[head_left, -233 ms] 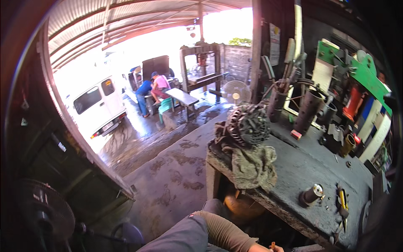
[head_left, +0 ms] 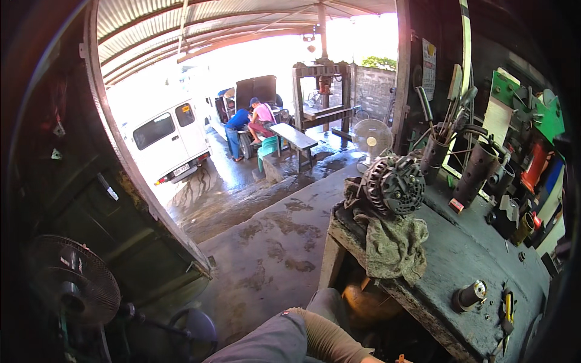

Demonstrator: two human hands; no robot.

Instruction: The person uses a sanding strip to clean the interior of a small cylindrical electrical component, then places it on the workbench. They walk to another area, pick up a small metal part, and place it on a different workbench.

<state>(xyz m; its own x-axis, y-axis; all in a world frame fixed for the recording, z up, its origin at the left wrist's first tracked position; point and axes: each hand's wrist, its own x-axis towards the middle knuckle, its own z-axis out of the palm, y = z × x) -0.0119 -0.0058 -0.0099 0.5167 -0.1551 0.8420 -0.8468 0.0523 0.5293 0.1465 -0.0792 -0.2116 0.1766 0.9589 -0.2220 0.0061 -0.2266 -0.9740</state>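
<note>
My left hand (head_left: 371, 359) is mostly cut off by the bottom edge, at the end of a brown-sleeved forearm lying along my grey-trousered leg (head_left: 260, 345). A small orange piece (head_left: 400, 359) shows just right of it; whether my fingers grip it is hidden. My right hand is out of view. On the workbench (head_left: 423, 314) beside me stand a dark metal cylinder with a silvery top (head_left: 469, 297) and yellow-black pliers (head_left: 508, 308), lying near small nuts. An alternator (head_left: 394, 189) rests toward the far corner, with a grimy rag (head_left: 394, 248) draped over the edge.
Upright tool-filled pipes (head_left: 472, 172) line the bench's back. Fans stand at left (head_left: 75, 278) and beyond the bench (head_left: 372, 139). Past the doorway are a step (head_left: 254, 254), a white van (head_left: 154, 136), a press frame (head_left: 296, 97), a bench (head_left: 293, 136) and two people (head_left: 239, 130) bent at a vehicle.
The scene sits further right and slightly lower as my view has turned a little leftward. The orange piece and my hand have slipped further below the bottom edge.
</note>
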